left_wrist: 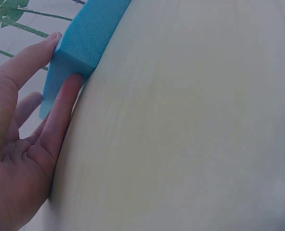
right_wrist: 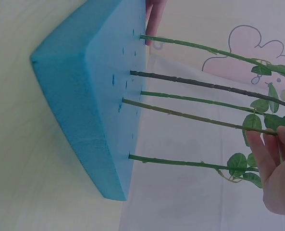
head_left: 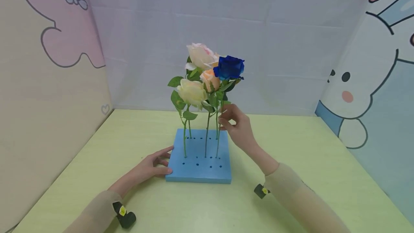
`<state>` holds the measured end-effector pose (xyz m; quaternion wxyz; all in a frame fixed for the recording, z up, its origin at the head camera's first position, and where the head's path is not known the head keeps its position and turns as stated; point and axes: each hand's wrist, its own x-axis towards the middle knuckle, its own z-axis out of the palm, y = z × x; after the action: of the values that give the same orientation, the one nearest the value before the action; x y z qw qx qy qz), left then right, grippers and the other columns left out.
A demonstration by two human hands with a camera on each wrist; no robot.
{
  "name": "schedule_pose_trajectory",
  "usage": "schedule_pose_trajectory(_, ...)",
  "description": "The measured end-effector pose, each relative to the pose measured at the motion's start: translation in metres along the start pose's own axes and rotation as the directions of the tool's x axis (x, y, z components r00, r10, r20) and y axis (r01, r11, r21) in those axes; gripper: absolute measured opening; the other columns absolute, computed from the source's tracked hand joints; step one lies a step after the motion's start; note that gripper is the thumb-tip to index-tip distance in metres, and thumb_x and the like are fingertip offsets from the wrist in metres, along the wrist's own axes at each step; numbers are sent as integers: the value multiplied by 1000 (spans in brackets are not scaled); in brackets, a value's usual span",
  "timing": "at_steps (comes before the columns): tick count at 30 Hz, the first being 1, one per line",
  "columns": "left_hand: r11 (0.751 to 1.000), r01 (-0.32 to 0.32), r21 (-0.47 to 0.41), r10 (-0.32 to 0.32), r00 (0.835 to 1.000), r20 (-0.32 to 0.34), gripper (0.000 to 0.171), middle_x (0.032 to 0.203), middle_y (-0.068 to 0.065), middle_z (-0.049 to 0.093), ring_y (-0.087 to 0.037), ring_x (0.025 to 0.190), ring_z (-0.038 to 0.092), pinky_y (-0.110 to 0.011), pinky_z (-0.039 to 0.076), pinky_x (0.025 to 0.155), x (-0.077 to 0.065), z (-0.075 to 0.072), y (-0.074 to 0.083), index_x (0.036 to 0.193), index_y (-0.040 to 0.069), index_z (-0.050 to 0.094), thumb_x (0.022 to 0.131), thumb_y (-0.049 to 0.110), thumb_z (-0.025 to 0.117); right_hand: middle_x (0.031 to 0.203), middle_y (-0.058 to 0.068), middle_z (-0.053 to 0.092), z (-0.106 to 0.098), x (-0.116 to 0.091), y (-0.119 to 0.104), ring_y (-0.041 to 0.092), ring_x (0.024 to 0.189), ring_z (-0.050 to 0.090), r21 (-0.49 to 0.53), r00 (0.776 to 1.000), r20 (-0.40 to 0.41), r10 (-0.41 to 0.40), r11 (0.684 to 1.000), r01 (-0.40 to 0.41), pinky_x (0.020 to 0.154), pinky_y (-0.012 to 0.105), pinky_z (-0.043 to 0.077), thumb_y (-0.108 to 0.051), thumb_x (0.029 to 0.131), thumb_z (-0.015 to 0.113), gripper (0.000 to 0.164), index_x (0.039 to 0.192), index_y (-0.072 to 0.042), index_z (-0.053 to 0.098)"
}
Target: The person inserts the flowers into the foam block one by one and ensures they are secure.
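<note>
A blue foam block with rows of small holes lies on the table, and several long-stemmed artificial roses stand in it. A cream rose is at front left, a peach rose in the middle, a pale pink rose at the back. My right hand pinches a stem under the blue rose between thumb and fingertips; that stem's lower end is in a hole. My left hand rests against the block's left side, fingers fairly straight, thumb at its edge.
The pale yellow-green table reaches back to a white cloth backdrop. Cartoon-printed walls stand left and right. Green leaves crowd the stems below the blooms. A small dark device is strapped at my left sleeve.
</note>
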<state>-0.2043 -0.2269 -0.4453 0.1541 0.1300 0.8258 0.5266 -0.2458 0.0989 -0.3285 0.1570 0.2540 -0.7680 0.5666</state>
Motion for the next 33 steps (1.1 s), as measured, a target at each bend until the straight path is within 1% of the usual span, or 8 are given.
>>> schedule_pose_trajectory(3, 1000, 1, 5, -1, 1000, -6, 82, 144, -18, 45, -27, 117, 52, -34, 60, 85, 0, 1, 0, 156, 23, 32, 87, 27, 77, 93, 29, 65, -1, -4, -13, 34, 81, 68, -18, 1000, 11, -7, 1000, 7, 69, 41, 62, 9, 92, 58, 24, 116, 8, 55)
schedule_pose_trajectory(6, 1000, 3, -3, -3, 1000, -5, 83, 144, -18, 45, -26, 117, 53, -34, 60, 84, 1, 2, -1, 156, 23, 32, 86, 28, 77, 92, 25, 66, -2, -5, -9, 29, 80, 68, -19, 1000, 30, -5, 1000, 6, 67, 33, 62, 5, 93, 60, 21, 114, 3, 58)
schedule_pose_trajectory(8, 1000, 4, -11, -4, 1000, -3, 83, 144, -18, 44, -27, 116, 53, -34, 60, 84, 1, 2, -1, 156, 23, 32, 86, 27, 77, 92, 22, 68, -2, -3, 3, 29, 81, 69, -18, 999, 48, 8, 1000, -7, 67, 33, 62, 0, 94, 62, 18, 112, -1, 60)
schedule_pose_trajectory(11, 1000, 3, -13, -4, 1000, -3, 83, 145, -18, 44, -27, 116, 52, -34, 60, 83, 1, 1, -1, 156, 23, 32, 86, 27, 77, 91, 19, 70, -4, -2, 13, 38, 82, 70, -46, 996, 74, 43, 998, -40, 68, 33, 62, -5, 94, 64, 14, 108, -4, 63)
schedule_pose_trajectory(16, 1000, 8, -13, -8, 1000, -2, 83, 145, -18, 44, -26, 116, 52, -34, 60, 83, 1, 2, -1, 156, 24, 31, 86, 28, 77, 90, 20, 73, -6, -4, 12, 26, 76, 70, -127, 994, 98, 56, 991, -43, 70, 39, 61, -4, 94, 64, 11, 105, -1, 65)
schedule_pose_trajectory(21, 1000, 20, -11, -20, 1000, -4, 83, 144, -18, 45, -25, 116, 52, -33, 60, 84, 1, 2, -3, 156, 24, 31, 87, 29, 77, 89, 19, 73, -5, -7, 12, 16, 71, 66, -193, 992, 119, 43, 981, -20, 66, 26, 57, -3, 94, 63, 10, 103, 1, 66)
schedule_pose_trajectory(24, 1000, 23, -7, -23, 1000, -8, 83, 144, -17, 45, -25, 116, 53, -33, 60, 83, 1, 3, -3, 156, 24, 31, 86, 30, 77, 89, 15, 75, -5, -9, 15, 15, 72, 67, -198, 990, 133, 40, 980, -13, 66, 21, 55, -7, 95, 64, 11, 104, -2, 66)
schedule_pose_trajectory(33, 1000, -3, -3, 3, 1000, 5, 82, 145, -19, 44, -27, 117, 52, -34, 60, 83, 0, 1, -2, 156, 23, 31, 87, 28, 76, 90, 6, 77, -5, -16, 25, 14, 77, 71, -195, 984, 179, 14, 981, 22, 68, 22, 57, -19, 96, 66, 14, 103, -8, 68)
